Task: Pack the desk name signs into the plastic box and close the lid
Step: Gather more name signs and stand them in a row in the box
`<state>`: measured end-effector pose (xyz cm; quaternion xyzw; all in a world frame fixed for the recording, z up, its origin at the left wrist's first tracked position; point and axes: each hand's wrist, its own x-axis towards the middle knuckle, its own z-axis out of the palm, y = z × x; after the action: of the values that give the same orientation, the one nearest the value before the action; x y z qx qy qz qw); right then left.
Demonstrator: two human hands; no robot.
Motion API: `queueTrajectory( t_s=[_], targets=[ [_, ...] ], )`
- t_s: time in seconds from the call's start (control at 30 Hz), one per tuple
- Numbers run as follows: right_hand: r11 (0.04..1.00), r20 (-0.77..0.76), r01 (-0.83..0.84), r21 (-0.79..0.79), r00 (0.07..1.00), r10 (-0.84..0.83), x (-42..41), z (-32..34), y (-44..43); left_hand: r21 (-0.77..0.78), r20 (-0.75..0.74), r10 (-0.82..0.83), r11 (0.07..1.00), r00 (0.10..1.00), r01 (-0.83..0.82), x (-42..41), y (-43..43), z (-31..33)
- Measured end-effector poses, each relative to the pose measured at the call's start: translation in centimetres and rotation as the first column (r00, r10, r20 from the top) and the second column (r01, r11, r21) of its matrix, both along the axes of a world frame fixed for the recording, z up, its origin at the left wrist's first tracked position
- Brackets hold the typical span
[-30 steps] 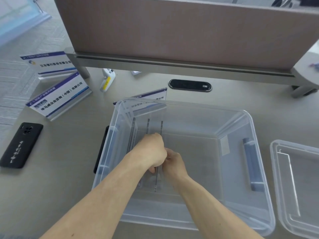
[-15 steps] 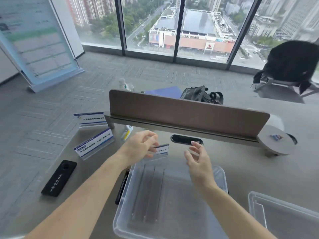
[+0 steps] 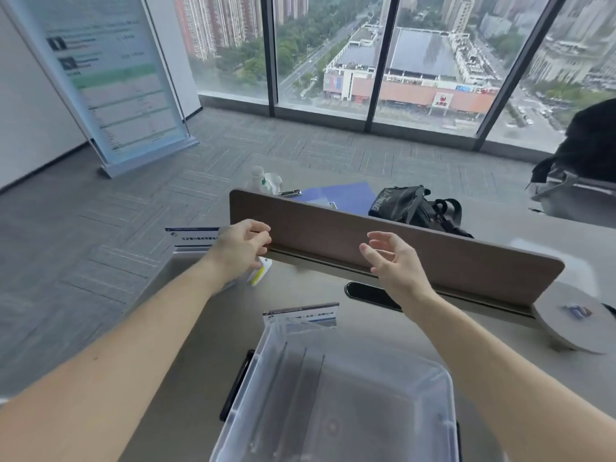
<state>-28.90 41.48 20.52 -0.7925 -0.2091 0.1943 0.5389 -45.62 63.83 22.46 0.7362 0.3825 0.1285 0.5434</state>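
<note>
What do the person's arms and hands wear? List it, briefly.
The left hand and right hand are ungloved, with no rings seen. Neither wrist shows a watch or band. Both forearms are uncovered as far as the view reaches; no sleeve plainly shows.

We see our left hand and right hand raised above the desk, apart, fingers loosely bent, holding nothing. Below them the clear plastic box sits open, three thin dark strips showing in its left part. A name sign stands just behind the box's far corner; another sign stands at the desk's far left edge. A brown partition crosses behind our hands.
</note>
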Motion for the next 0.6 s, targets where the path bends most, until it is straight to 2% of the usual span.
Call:
queueTrajectory(
  t_s=[0.1, 0.27, 0.33, 0.4, 0.43, 0.5, 0.6],
  targets=[
    [0.996, -0.091, -0.054, -0.076, 0.995, 0.047, 1.5, -4.1, 1.2, 0.056, -0.171, -0.09, 0.993, 0.981, 0.101, -0.4, 2.0, -5.8],
    [0.963, -0.197, -0.137, -0.231, 0.976, 0.091, 3.0, -12.6, 3.7, -0.094, -0.294, -0.172, 0.984, 0.94, 0.151, -0.4, 3.9, -15.4],
    [0.916, -0.255, -0.228, -0.331, 0.956, 0.146, 3.2, -15.6, 4.4, -0.107, -0.405, -0.277, 0.961, 0.871, 0.255, -0.5, 4.2, -18.3],
    [0.848, -0.323, -0.328, -0.416, 0.925, 0.199, 3.3, -17.7, 4.8, -0.064, -0.538, -0.395, 0.9, 0.745, 0.43, -0.3, 4.8, -20.2],
    [0.823, -0.352, -0.366, -0.433, 0.91, 0.219, 3.3, -18.6, 5.0, -0.052, -0.561, -0.424, 0.875, 0.711, 0.481, -0.2, 5.0, -21.0],
    [0.805, -0.379, -0.402, -0.436, 0.893, 0.241, 3.4, -20.3, 5.6, -0.049, -0.528, -0.451, 0.862, 0.72, 0.504, 0.3, 5.2, -22.4],
    [0.753, -0.273, -0.423, -0.504, 0.905, 0.326, 3.5, -22.5, 6.5, -0.006, -0.48, -0.457, 0.856, 0.749, 0.517, 1.3, 4.9, -24.1]
  ],
)
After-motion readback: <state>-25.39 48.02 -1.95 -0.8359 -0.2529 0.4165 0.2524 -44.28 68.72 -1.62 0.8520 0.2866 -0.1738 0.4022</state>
